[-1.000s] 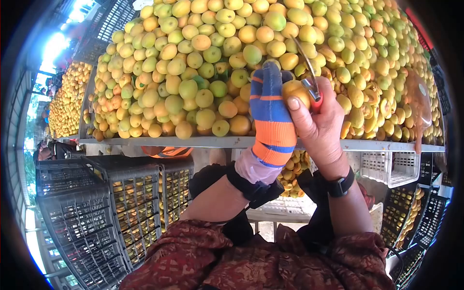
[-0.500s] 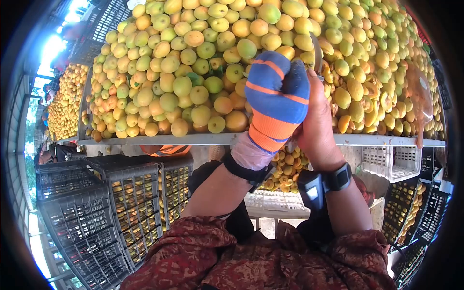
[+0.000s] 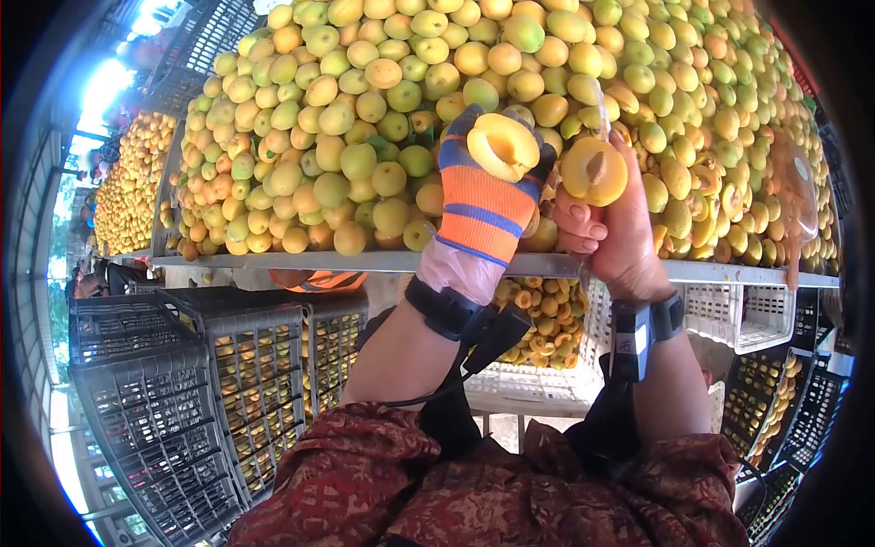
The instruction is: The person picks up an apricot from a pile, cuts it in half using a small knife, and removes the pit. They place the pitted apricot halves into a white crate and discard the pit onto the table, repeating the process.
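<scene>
My left hand [image 3: 483, 205], in an orange and blue glove, holds an apricot half [image 3: 503, 147] with its hollow cut face up. My bare right hand [image 3: 620, 228] grips a knife [image 3: 602, 114], whose blade points away from me, and a second apricot half [image 3: 593, 171] with the brown pit still in it rests against the thumb. The two hands are apart, above the near edge of a table [image 3: 365, 262] heaped with whole apricots [image 3: 357, 162]. Part of the knife is hidden by the fruit and fingers.
Below the hands, a white crate [image 3: 529, 387] holds apricot halves [image 3: 544, 319]. Black crates of fruit [image 3: 255, 365] stand at the left, more [image 3: 756, 392] at the right. An empty-looking white crate [image 3: 738, 314] sits under the table's right side. Another fruit heap [image 3: 132, 187] is at far left.
My hands were together around something hidden; now they have moved apart, the left leftward, and two open apricot halves show, one at each hand.
</scene>
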Demonstrator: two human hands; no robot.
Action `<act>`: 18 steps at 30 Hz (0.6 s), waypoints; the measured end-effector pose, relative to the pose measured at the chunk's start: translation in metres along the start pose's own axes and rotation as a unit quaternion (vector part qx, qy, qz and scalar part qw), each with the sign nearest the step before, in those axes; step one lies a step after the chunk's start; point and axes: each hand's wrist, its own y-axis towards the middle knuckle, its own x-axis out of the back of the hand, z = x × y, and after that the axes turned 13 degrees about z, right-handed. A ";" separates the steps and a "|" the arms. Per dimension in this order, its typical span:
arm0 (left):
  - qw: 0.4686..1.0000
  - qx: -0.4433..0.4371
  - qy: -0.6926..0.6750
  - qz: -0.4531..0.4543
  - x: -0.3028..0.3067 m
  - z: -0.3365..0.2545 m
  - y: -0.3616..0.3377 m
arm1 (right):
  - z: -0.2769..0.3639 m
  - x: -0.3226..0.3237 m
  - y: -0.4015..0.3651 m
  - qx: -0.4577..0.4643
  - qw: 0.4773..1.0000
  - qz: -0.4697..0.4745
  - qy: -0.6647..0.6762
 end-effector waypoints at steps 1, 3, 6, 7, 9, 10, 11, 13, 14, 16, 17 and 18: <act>0.995 0.018 -0.100 -0.008 -0.001 -0.007 -0.001 | 0.002 -0.003 0.000 0.000 1.000 0.003 0.000; 0.958 0.055 -0.281 -0.026 -0.003 -0.020 -0.006 | 0.005 -0.005 -0.003 0.033 0.998 -0.044 -0.024; 0.917 0.090 -0.389 -0.010 -0.002 -0.028 -0.014 | 0.011 0.000 -0.004 0.051 0.998 -0.041 -0.003; 0.913 0.094 -0.397 -0.005 -0.002 -0.028 -0.015 | 0.012 -0.001 -0.005 0.065 0.996 -0.064 -0.007; 0.904 0.089 -0.417 0.029 -0.003 -0.028 -0.021 | 0.014 0.004 -0.005 0.077 0.996 -0.054 -0.011; 0.893 0.085 -0.437 0.063 -0.005 -0.030 -0.024 | 0.016 0.007 -0.006 0.064 0.997 -0.048 -0.013; 0.892 0.086 -0.438 0.064 -0.005 -0.033 -0.029 | 0.018 0.008 -0.008 0.052 0.998 -0.043 -0.016; 0.932 0.107 -0.285 0.197 -0.004 -0.046 -0.036 | 0.019 0.003 -0.011 0.056 0.996 -0.067 -0.017; 0.923 0.222 -0.219 0.225 -0.007 -0.061 -0.035 | 0.020 0.000 -0.012 0.058 0.994 -0.087 -0.017; 0.983 0.107 -0.014 0.146 -0.013 -0.045 -0.039 | 0.018 0.003 -0.013 0.062 0.996 -0.064 -0.031; 0.992 0.075 0.017 0.098 -0.016 -0.034 -0.038 | 0.015 0.000 -0.013 0.058 0.997 -0.040 -0.041; 0.992 0.075 0.017 0.098 -0.020 -0.023 -0.038 | 0.010 -0.009 -0.012 0.048 0.996 -0.064 -0.042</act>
